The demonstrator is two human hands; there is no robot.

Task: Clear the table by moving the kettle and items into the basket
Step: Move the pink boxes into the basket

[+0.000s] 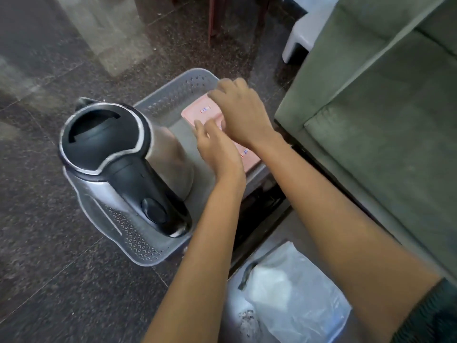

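Kettle [118, 154] and pink box [197, 112] already sitting in the grey basket [173, 95]

Basket's on dark speckled floor [49, 256] beside a green sofa [371, 107]; both hands, left hand [217, 149] and right hand [239, 110], on the box, grip unclear.

No text can be read anywhere. The pink pack [197, 115] in the basket's [173, 95] far right corner bears small red-and-blue marks, too blurred to read.
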